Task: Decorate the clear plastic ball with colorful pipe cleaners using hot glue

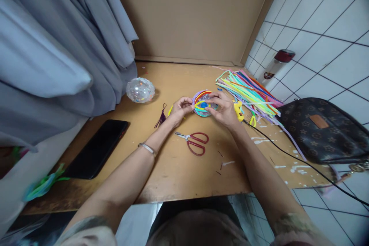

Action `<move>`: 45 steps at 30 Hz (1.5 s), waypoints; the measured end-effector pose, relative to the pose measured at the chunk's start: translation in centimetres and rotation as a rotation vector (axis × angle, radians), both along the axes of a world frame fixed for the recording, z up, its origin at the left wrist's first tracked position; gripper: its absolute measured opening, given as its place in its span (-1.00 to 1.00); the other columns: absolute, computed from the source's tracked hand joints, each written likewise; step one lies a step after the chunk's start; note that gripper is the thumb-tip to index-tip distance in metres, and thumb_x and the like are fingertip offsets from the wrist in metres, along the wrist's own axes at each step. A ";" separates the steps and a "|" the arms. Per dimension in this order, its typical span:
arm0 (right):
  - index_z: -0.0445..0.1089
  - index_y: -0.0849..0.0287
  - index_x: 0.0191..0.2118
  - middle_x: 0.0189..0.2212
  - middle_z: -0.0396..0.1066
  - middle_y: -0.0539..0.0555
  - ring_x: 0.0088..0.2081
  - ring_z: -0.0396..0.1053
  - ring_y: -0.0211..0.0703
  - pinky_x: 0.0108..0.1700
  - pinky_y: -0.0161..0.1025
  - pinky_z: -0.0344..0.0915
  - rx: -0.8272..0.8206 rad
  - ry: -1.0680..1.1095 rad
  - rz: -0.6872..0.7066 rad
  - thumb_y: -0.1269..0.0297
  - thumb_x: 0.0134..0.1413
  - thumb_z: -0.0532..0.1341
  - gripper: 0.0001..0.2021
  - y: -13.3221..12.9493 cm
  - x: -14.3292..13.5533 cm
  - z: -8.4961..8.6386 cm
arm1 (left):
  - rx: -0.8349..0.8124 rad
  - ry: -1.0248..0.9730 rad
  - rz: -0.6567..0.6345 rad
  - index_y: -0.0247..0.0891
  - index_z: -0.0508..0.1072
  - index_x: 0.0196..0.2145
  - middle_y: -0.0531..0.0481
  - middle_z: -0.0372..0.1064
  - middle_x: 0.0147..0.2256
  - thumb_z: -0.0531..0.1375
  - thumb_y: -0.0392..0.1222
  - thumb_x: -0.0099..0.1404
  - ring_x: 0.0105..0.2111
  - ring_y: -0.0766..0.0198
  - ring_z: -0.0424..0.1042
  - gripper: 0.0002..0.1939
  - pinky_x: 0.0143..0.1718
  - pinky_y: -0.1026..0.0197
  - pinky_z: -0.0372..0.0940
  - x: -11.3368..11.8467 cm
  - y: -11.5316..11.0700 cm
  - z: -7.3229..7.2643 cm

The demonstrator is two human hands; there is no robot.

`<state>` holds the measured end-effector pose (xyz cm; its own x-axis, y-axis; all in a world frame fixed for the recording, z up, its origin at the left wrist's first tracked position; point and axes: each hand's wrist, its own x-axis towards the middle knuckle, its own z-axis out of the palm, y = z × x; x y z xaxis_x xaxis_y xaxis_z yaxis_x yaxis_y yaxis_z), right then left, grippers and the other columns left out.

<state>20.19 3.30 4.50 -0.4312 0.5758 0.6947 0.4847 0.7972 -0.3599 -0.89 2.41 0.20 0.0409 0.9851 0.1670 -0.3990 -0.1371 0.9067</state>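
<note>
A round clear ball (202, 113) wrapped in purple, red, yellow and teal fuzzy strips, with a blue coil at its middle, sits between my hands. Closed on its left edge is my left hand (181, 108), finger and thumb pinching near a yellow strip. My right hand (224, 110) grips the ball's right side, its fingertips close to the blue coil. Just right of that hand lies a yellow glue gun (238, 110), partly covered by it. Red-handled scissors (197, 138) rest below the ball. A dark purple tassel (162, 117) lies left of my left hand.
Another clear ball (140, 90) stands by the grey curtain (72, 46). A black phone (98, 148) lies at left. Colourful pipe cleaners (245, 88) are heaped at right, near a brown patterned bag (325, 134) and a bottle (276, 65). A black cord (288, 150) crosses the table's right side.
</note>
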 end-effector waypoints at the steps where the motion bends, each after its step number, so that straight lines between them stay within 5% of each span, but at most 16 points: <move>1: 0.58 0.00 -0.16 -0.08 0.46 0.13 -0.01 0.42 0.07 0.04 0.08 0.40 0.003 0.007 0.003 0.17 0.13 0.32 -0.83 0.0 0.0 0.0 | 0.010 -0.003 0.003 -0.28 0.43 -0.41 0.05 0.46 -0.32 0.55 -0.12 -0.20 -0.35 0.34 0.42 -0.53 -0.20 0.22 0.35 0.1 -0.1 0.1; 15: 0.58 0.00 -0.19 -0.09 0.47 0.13 -0.01 0.42 0.07 0.06 0.08 0.39 -0.009 0.056 -0.016 0.18 0.12 0.33 -0.85 -0.1 -0.3 -0.2 | -0.004 -0.066 0.037 -0.29 0.53 -0.52 -0.01 0.47 -0.22 0.50 -0.26 -0.22 -0.24 0.28 0.43 -0.73 -0.13 0.19 0.35 0.4 -0.2 -0.2; 27: 0.61 0.02 -0.22 -0.10 0.48 0.13 -0.04 0.44 0.07 0.06 0.10 0.38 -0.058 0.112 -0.001 0.15 0.08 0.35 -0.84 0.0 -0.2 -0.1 | 0.021 -0.005 0.065 -0.28 0.59 -0.50 -0.04 0.46 -0.14 0.43 -0.18 -0.12 -0.17 0.25 0.44 -0.82 -0.08 0.20 0.37 0.3 0.0 -0.7; 35: 0.61 -0.01 -0.21 -0.09 0.48 0.11 -0.02 0.44 0.05 0.08 0.10 0.39 -0.073 0.089 -0.018 0.20 0.07 0.35 -0.85 -0.2 -0.3 0.1 | 0.046 0.074 0.130 -0.30 0.54 -0.52 -0.04 0.46 -0.20 0.51 -0.01 -0.09 -0.22 0.30 0.42 -0.66 -0.12 0.24 0.35 0.6 -0.2 -0.5; 45: 0.62 -0.01 -0.19 -0.10 0.47 0.11 -0.03 0.44 0.03 0.06 0.08 0.39 -0.088 0.130 0.032 0.25 0.11 0.32 -0.85 -0.2 -0.3 0.1 | 0.009 -0.012 0.049 -0.32 0.51 -0.51 0.01 0.46 -0.31 0.57 0.02 -0.20 -0.34 0.36 0.40 -0.55 -0.20 0.24 0.34 0.6 -0.1 -0.1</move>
